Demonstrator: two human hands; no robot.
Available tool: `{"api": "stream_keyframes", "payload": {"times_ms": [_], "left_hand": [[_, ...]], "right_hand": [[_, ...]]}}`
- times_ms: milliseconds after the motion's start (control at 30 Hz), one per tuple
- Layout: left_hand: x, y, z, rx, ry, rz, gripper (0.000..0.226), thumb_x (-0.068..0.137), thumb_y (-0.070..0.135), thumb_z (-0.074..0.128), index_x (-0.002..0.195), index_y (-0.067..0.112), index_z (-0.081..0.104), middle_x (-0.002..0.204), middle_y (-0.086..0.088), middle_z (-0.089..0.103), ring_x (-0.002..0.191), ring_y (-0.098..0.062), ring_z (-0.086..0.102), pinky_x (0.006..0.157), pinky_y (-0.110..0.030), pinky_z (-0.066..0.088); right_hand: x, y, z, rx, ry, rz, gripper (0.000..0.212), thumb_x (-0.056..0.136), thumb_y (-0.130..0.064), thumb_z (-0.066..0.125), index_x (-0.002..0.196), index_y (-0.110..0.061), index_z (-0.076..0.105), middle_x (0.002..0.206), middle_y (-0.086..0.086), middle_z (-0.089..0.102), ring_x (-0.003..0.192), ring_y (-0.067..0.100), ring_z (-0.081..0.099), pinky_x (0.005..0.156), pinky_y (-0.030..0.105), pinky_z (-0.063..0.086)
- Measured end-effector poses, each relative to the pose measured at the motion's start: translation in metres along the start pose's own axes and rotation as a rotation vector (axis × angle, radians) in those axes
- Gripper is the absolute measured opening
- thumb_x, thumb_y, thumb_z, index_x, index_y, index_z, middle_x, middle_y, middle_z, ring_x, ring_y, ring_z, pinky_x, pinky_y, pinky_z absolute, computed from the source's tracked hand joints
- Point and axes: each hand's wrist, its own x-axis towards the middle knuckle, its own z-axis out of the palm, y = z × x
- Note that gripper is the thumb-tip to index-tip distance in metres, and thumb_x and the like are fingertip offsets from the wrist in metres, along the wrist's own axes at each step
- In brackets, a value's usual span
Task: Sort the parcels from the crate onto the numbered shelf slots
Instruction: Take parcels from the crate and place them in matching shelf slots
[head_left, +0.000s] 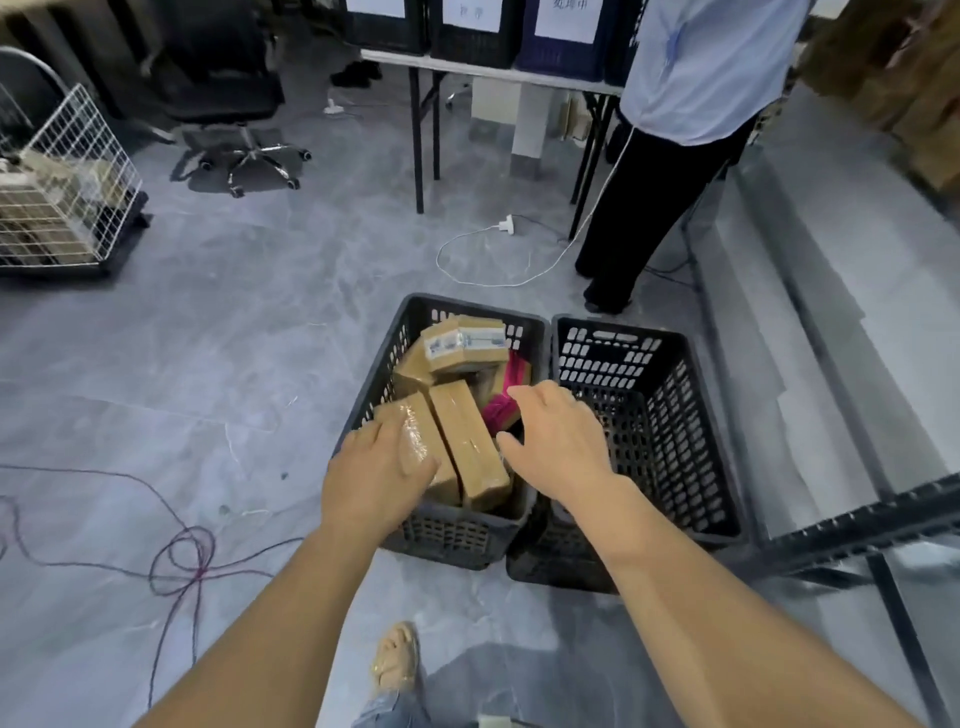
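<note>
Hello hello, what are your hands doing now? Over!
Left hand on taped parcel in left crate. Right hand open above. Nothing blocking.

A grey marble-patterned floor (249, 322) fills the room. A black office chair (234, 98) stands at the back left, beside a white wire cart (62, 197). A folding table (498, 70) carries dark labelled bins (475, 26). Purple cable (176, 566) loops on the left.
</note>
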Motion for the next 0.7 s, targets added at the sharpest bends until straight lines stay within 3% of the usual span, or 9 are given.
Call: {"api": "stream_keyframes", "payload": {"times_ms": [367,500,700], "left_hand": [[0.105,-0.052,0.043,0.032,-0.239,-0.043,0.066,0.090,0.051,0.051,0.145,0.021,0.030,0.142,-0.004,0.041,0.129,-0.024,0.037,0.093,-0.038,0.042],[0.122,-0.067,0.082,-0.017,-0.316,-0.139,0.073,0.088,0.053,0.054,0.148,0.021,0.026,0.140,-0.005,0.043,0.127,-0.023,0.040,0.094,-0.035,0.041],[0.149,-0.094,0.140,-0.200,-0.387,-0.372,0.067,0.085,0.044,0.059,0.140,0.020,0.030,0.130,-0.010,0.050,0.116,-0.028,0.049,0.092,-0.041,0.045]], "right_hand": [[0.091,-0.003,0.068,0.067,-0.163,0.153,0.042,0.095,-0.033,0.048,0.133,-0.015,0.047,0.126,0.008,0.051,0.117,0.025,0.049,0.092,0.037,0.044],[0.110,0.009,0.115,0.114,-0.256,0.153,0.039,0.095,-0.031,0.049,0.130,-0.013,0.049,0.121,0.008,0.052,0.112,0.026,0.050,0.086,0.037,0.046],[0.141,0.019,0.194,0.269,-0.500,0.160,0.039,0.096,-0.025,0.049,0.131,-0.008,0.046,0.127,0.011,0.047,0.117,0.031,0.047,0.089,0.039,0.047]]}}
